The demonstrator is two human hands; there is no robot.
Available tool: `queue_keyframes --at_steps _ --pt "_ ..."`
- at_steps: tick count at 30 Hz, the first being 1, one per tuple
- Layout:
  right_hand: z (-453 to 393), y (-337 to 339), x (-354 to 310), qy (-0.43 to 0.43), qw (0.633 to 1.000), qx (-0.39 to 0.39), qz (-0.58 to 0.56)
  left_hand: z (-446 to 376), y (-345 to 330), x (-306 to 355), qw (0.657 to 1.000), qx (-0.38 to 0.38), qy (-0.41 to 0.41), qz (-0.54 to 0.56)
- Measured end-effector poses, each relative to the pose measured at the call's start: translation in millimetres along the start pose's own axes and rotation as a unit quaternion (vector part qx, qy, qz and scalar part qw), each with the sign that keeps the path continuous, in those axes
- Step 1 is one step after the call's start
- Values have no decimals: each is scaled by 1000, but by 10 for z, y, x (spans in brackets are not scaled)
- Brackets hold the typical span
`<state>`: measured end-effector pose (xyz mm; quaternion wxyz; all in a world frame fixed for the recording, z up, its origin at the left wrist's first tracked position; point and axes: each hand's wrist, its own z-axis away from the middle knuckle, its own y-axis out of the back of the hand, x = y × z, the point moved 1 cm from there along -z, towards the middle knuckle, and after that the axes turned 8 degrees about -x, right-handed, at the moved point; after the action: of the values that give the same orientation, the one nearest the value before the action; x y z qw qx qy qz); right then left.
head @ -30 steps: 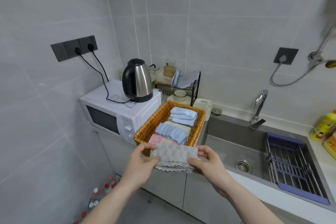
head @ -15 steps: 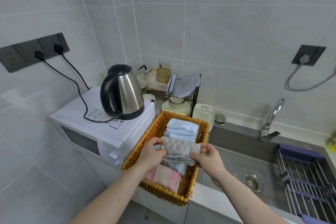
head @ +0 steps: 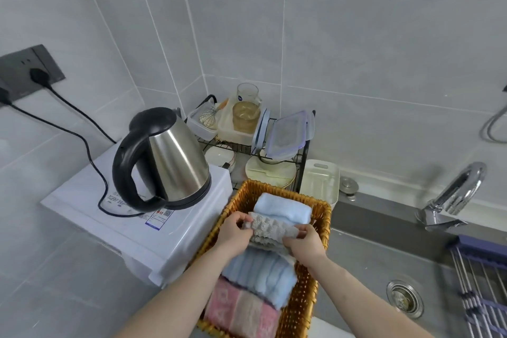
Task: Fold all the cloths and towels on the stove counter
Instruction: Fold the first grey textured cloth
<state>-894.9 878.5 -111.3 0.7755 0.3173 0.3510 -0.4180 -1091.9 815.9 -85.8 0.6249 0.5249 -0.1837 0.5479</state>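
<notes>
Room: we stand in a grey-tiled kitchen corner, with a white microwave on our left carrying a steel kettle, a dish rack behind, and a steel sink with its tap on our right.

Task thing: the folded grey cloth is held over the wicker basket, above the gap between the far light-blue towel and the nearer blue towel; a pink towel lies nearest us.

Left hand: it pinches the cloth's left end, fingers curled over the top edge.

Right hand: it pinches the right end, thumb on the near face of the cloth.

Step in hand: we judge that we are setting the folded cloth into the basket row.

How to do it well: we should keep both pinches level so the layers do not slide apart, lower the folded edge straight down into the gap, and let go only when the cloth rests on its neighbours.

What to watch: the scalloped edges look loose, so a one-sided release could let the fold open; the basket's rim is close to our right knuckles.

Progress: three towels already sit folded in the basket; whether more cloths wait elsewhere we cannot tell.
</notes>
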Motion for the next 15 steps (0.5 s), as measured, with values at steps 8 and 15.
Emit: queue_keyframes --at_steps 8,15 --pt "-205 -91 64 -36 996 17 75 -332 -51 -206 994 -73 -4 -87" --pt "-219 -161 108 -66 995 15 68 -408 -135 -354 987 -124 -7 -102"
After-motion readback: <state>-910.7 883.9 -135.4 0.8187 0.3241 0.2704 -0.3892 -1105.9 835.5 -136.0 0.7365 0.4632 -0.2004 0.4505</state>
